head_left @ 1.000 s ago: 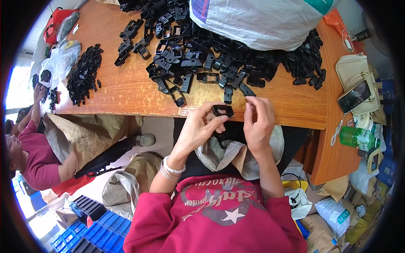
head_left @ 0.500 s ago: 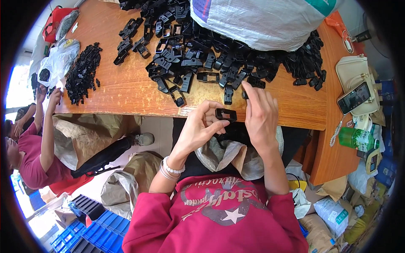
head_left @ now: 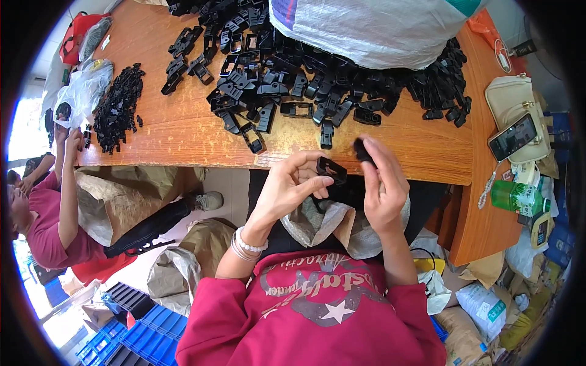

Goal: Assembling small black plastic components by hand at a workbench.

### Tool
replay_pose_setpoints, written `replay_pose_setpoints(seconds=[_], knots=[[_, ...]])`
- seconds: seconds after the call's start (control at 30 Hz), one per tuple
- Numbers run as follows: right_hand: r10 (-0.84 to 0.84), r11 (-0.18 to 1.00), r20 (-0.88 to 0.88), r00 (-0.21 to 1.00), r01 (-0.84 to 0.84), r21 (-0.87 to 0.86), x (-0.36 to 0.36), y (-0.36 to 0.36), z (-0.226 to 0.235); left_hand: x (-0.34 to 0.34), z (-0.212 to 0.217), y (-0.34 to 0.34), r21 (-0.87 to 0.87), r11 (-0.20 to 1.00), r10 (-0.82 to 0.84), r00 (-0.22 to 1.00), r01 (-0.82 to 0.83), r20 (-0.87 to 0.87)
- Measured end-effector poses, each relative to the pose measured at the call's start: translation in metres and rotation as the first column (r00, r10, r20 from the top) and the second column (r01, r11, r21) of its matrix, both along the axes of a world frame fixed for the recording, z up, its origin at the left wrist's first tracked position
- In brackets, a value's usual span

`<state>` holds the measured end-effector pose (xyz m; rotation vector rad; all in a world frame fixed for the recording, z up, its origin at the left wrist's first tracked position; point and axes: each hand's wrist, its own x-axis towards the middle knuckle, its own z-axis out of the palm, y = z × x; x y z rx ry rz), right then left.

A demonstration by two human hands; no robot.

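Between the thumb and fingers of my left hand [head_left: 290, 186] is a black plastic frame [head_left: 331, 171] with an open middle, tilted just off the table's front edge. My right hand [head_left: 386, 186] pinches a small black plastic piece [head_left: 363, 150] at its fingertips, a short gap to the right of the frame. Beyond my hands spreads a heap of black plastic parts [head_left: 274, 85]. One loose part [head_left: 327, 133] lies nearest me, and another hollow frame [head_left: 252, 138] is to its left.
A white woven sack [head_left: 366, 30] rests on the heap's far side. Small black pieces [head_left: 119, 107] are piled at left, where another person [head_left: 52, 226] works. On the right are a cream handbag [head_left: 510, 97], a phone [head_left: 513, 138] and a green bottle [head_left: 516, 198]. An open sack [head_left: 320, 226] sits below my hands.
My right hand has lifted the small black piece off the table edge area and drawn slightly toward me. In my left hand the frame has turned to a steeper tilt.
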<state>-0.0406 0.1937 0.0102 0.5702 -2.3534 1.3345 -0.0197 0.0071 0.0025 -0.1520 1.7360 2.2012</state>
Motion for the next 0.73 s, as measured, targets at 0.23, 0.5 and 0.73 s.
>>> replay_pose_setpoints(seconds=[0.23, 0.5, 0.73], knots=[[0.208, 0.970, 0.062, 0.976, -0.197, -0.141, 0.009, -0.009, 0.001, 0.004, 0.005, 0.000, 0.095, 0.993, -0.057, 0.994, 0.066, -0.088], [0.142, 0.982, 0.049, 0.989, -0.134, -0.130, 0.014, -0.011, -0.001, 0.005, 0.017, 0.002, 0.014, 0.999, -0.038, 0.993, 0.040, -0.109], [0.247, 0.946, 0.369, 0.896, -0.141, -0.290, 0.017, -0.006, -0.002, 0.011, 0.026, 0.009, -0.304, 0.949, -0.055, 0.897, -0.090, -0.439]])
